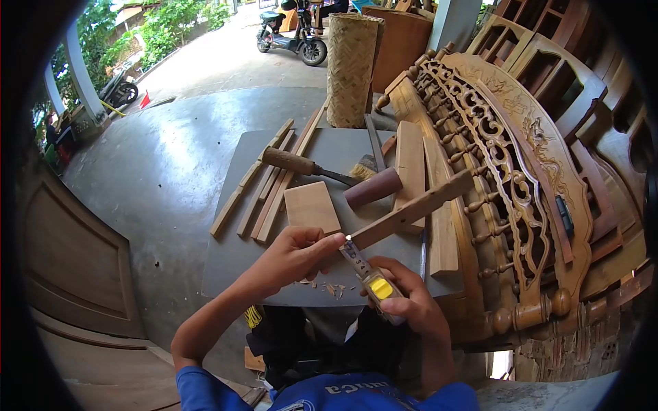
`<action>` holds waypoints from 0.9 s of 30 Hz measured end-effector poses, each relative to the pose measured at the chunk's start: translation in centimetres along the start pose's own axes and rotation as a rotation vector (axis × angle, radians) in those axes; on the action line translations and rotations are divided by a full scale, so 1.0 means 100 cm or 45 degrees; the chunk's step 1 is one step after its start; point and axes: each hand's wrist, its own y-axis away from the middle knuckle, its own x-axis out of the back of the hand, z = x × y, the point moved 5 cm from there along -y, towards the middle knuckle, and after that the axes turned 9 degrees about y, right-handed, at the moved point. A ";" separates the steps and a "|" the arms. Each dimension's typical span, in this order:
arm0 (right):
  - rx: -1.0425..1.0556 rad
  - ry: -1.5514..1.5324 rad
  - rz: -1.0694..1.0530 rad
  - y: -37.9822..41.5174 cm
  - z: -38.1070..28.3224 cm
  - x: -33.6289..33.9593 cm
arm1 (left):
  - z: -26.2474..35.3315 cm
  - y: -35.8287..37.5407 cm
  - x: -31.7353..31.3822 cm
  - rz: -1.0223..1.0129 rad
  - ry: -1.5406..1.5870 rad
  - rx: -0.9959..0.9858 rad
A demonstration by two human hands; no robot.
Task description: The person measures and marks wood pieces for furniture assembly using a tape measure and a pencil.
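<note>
My right hand (411, 298) is wrapped round a tape measure (379, 286) with a yellow button, its short blade pulled out toward the upper left. My left hand (301, 253) pinches near the blade's tip, at the near end of a long wooden strip (418, 207). That strip slants up to the right over the grey table (236, 274). Just beyond my left hand lies a square wooden block (312, 207). Farther back are a wooden-handled chisel (291, 162), a dark red cylinder (373, 188) and a brush (363, 168).
Several thin strips (250, 181) lie at the table's left, and thicker boards (441, 226) at its right. Wood shavings (334, 289) lie near the front edge. A carved wooden panel (507, 137) leans at the right; a woven roll (351, 72) stands behind. A person (51, 130) sits far left.
</note>
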 end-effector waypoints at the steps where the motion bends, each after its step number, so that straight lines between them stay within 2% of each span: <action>1: 0.049 0.008 -0.048 -0.002 -0.005 0.000 | -0.001 0.000 0.000 0.002 0.025 0.035; 6: 0.072 0.084 0.012 -0.016 -0.015 -0.003 | -0.005 0.000 -0.004 0.033 0.159 0.181; 19: 0.204 0.200 0.014 -0.018 -0.016 0.002 | -0.001 0.003 -0.007 0.027 0.221 0.205; 27: 0.134 0.172 -0.013 -0.018 -0.015 0.001 | -0.004 0.001 -0.005 0.011 0.202 0.184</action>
